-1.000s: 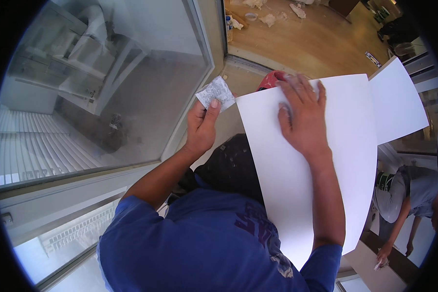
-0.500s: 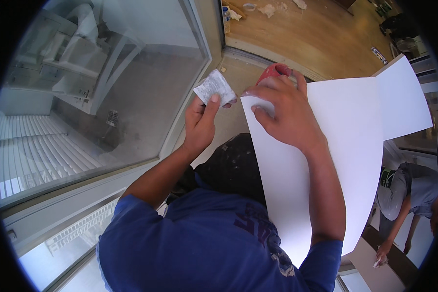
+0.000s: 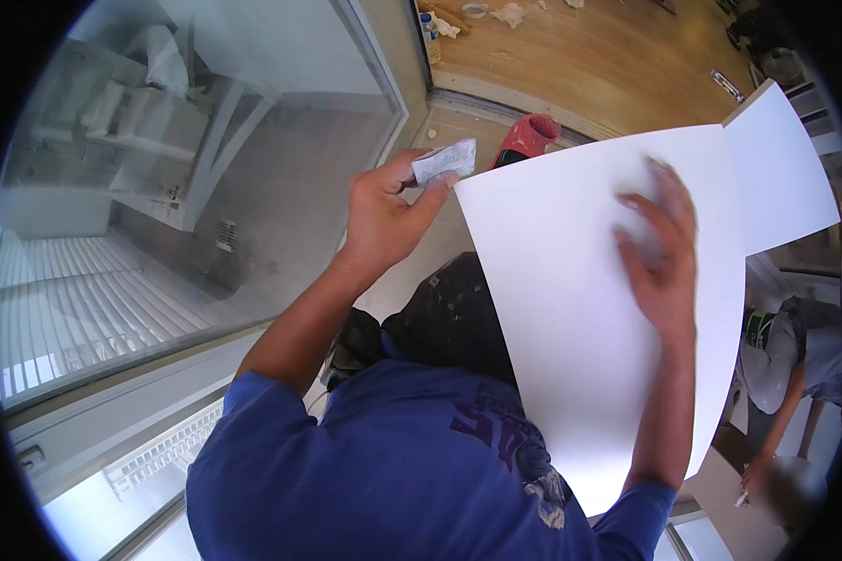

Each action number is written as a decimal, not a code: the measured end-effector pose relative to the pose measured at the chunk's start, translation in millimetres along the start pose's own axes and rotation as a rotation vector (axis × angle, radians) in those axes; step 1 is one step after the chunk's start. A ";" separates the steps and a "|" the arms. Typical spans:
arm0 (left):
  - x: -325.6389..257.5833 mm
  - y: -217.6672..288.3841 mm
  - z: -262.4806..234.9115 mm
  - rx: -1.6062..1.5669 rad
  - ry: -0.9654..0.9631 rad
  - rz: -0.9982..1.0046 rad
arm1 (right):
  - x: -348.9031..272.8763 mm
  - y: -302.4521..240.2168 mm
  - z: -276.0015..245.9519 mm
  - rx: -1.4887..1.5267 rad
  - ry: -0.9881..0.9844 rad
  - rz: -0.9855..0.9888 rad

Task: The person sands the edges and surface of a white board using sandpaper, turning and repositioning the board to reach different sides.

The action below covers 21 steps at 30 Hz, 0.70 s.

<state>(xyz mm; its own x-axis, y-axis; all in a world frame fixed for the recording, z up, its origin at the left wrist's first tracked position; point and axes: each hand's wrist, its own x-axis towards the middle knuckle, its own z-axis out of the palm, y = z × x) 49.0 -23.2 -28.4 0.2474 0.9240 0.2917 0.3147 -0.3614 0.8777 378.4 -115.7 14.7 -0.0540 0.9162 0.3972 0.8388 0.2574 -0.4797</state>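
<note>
Left of the large white panel (image 3: 571, 252), our left hand (image 3: 388, 217) is partly closed, pinching a folded pale grey sheet (image 3: 442, 165) between thumb and fingers. We hold that forearm on a slant, from the near left toward the far middle, with the elbow out from the body and the upper arm in a blue sleeve (image 3: 269, 407). Our thumb points to the far right, its tip by the sheet's near edge, while the other fingers curl behind, partly hidden from us. The sheet is tilted just beside the panel's far left corner; whether it touches that corner we cannot tell.

On the right, we reach the other arm out over the panel, the forearm running almost straight from near to far. Our right hand (image 3: 662, 257) is loosely open, thumb and fingers spread apart and bent, holding nothing that we can see. Its fingers are blurred, so we cannot say whether they press on the white surface.

Beyond the panel's far edge we see a red object (image 3: 530, 138), and at the far right a second white panel (image 3: 786, 168). Nearer on the right is a co-worker (image 3: 819, 365), one arm lowered.
</note>
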 end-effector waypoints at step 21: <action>48.4 25.6 27.9 0.464 -0.537 0.118 | -232.8 183.0 -129.7 -0.093 0.111 1.109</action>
<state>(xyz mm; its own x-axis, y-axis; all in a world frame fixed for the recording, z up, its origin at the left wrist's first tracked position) 94.7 8.7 -2.4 0.6828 0.7294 0.0431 0.5857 -0.5816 0.5646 614.8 -321.7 -64.1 0.7939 0.5907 -0.1443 0.4301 -0.7132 -0.5535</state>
